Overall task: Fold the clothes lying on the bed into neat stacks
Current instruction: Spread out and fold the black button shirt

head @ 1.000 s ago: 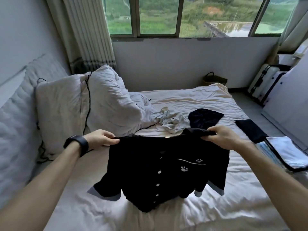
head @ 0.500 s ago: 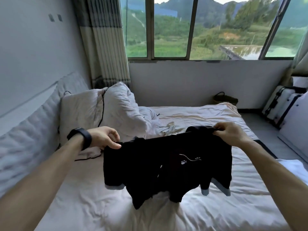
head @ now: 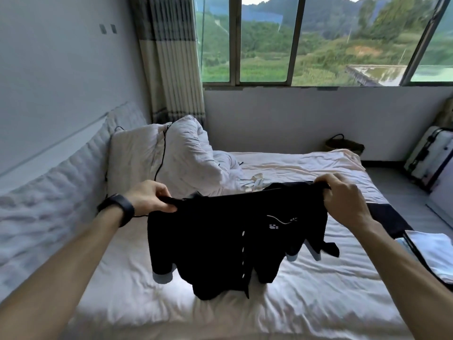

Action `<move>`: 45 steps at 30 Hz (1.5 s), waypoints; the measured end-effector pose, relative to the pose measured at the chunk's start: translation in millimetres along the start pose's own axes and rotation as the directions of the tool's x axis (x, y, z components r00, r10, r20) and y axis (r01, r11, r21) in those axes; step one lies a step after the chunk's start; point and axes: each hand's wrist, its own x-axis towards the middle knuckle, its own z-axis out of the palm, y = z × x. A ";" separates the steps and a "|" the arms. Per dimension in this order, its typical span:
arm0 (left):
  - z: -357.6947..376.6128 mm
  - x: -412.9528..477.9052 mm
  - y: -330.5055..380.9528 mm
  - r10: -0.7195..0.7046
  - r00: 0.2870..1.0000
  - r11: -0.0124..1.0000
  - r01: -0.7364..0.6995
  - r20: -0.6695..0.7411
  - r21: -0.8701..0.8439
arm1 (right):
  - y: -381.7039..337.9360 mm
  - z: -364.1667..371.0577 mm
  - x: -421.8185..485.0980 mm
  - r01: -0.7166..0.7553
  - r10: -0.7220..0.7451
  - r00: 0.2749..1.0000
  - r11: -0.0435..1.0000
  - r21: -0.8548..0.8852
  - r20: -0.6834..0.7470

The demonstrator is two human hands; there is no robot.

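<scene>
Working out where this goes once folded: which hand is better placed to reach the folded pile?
Right, probably. The right hand grips the black shirt on the side where the folded pile lies; the left hand is toward the pillows.

Two hands: left hand (head: 149, 196), right hand (head: 343, 200). One black shirt (head: 215, 241) with two white paw prints (head: 272, 226). One bed (head: 147, 303), two white pillows (head: 132, 155), one wristwatch (head: 122, 210). One pale crumpled garment (head: 255, 182), one folded white garment (head: 434, 251), one dark cloth (head: 387, 219). One basket (head: 343, 144), one suitcase (head: 429, 158), one curtain (head: 171, 57), two small wall plates (head: 107, 28).
</scene>
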 end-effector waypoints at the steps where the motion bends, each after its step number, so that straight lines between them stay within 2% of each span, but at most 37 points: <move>1: 2.9 -8.6 -5.5 0.018 0.999 0.997 -0.022 -0.048 -0.072 | 3.8 -0.5 -8.0 -0.010 0.012 0.999 0.999 0.032 -0.040; 3: 8.4 -20.2 -15.9 0.058 0.989 0.990 -0.074 -0.139 -0.117 | 11.5 2.3 -22.2 -0.056 0.059 0.997 0.997 0.049 -0.050; 4: 12.0 -22.5 -19.1 0.067 0.988 0.991 -0.082 -0.139 -0.106 | 14.7 5.7 -27.7 -0.089 0.090 0.996 0.995 0.036 -0.020; 6: 23.5 -24.0 -18.1 0.057 0.998 0.993 -0.060 -0.036 -0.105 | 16.8 12.2 -34.7 -0.185 0.181 0.982 0.981 0.064 0.057; 9: 39.0 -27.9 -8.8 -0.050 0.990 0.968 0.081 0.135 -0.238 | 14.7 17.7 -38.7 -0.359 0.316 0.930 0.892 0.277 0.187; 11: 42.2 -34.2 -4.9 -0.146 0.950 0.931 0.227 0.277 -0.286 | 16.9 18.0 -39.8 -0.460 0.385 0.886 0.802 0.381 0.259; 13: 40.4 -44.8 -4.8 -0.166 0.916 0.887 0.300 0.365 -0.350 | 19.3 13.6 -43.1 -0.491 0.413 0.870 0.763 0.421 0.268; 15: 39.5 -60.4 -5.3 -0.144 0.910 0.847 0.316 0.388 -0.427 | 21.1 6.7 -51.9 -0.475 0.419 0.880 0.760 0.443 0.223; 17: 44.2 -78.1 -10.6 -0.101 0.939 0.792 0.275 0.328 -0.545 | 22.8 1.8 -68.0 -0.432 0.417 0.898 0.781 0.452 0.139; 19: 50.8 -96.1 -18.7 -0.063 0.973 0.718 0.197 0.220 -0.668 | 26.9 3.1 -86.3 -0.344 0.383 0.924 0.839 0.422 -0.008; 21: 53.0 -110.2 -19.1 -0.077 0.995 0.720 0.097 0.060 -0.687 | 30.3 7.0 -103.6 -0.246 0.324 0.934 0.889 0.386 -0.151; 22: 53.0 -112.8 -16.8 -0.088 0.994 0.751 0.021 -0.069 -0.660 | 30.7 9.0 -108.5 -0.191 0.286 0.935 0.904 0.383 -0.209; 24: 55.2 -108.8 -10.1 -0.094 0.942 0.862 -0.085 -0.322 -0.500 | 28.1 15.6 -112.7 -0.091 0.205 0.936 0.927 0.364 -0.288; 25: 54.8 -103.9 -8.0 -0.085 0.908 0.900 -0.106 -0.410 -0.422 | 24.4 17.5 -111.6 -0.060 0.176 0.935 0.934 0.352 -0.308; 27: 50.1 -91.4 -6.1 -0.050 0.867 0.945 -0.120 -0.495 -0.304 | 18.7 21.4 -103.4 -0.046 0.162 0.929 0.943 0.330 -0.334; 30: 41.0 -70.0 -13.2 0.022 0.872 0.999 -0.039 -0.489 -0.023 | 18.9 26.9 -81.6 -0.072 0.173 0.925 0.954 0.292 -0.339; 32: 36.5 -56.8 -15.1 0.059 0.873 0.989 0.015 -0.484 0.147 | 22.7 34.1 -66.7 -0.090 0.164 0.941 0.965 0.246 -0.297; 36: 24.2 -14.5 -22.3 0.063 0.866 0.969 0.066 -0.496 0.238 | 37.2 67.7 -36.5 -0.079 0.100 0.973 0.991 0.109 -0.210; 38: 22.5 17.5 -35.8 0.044 0.881 0.957 0.098 -0.472 0.272 | 44.9 92.6 -18.1 -0.113 0.122 0.982 0.991 0.071 -0.144; 42: 44.5 98.5 -70.0 -0.047 0.950 0.916 0.165 -0.309 0.366 | 61.6 156.6 27.6 -0.194 0.194 0.981 0.981 0.017 -0.011; 45: 78.7 164.6 -109.3 -0.171 0.971 0.875 0.227 -0.166 0.428 | 79.9 218.0 64.1 -0.283 0.286 0.943 0.958 -0.043 0.169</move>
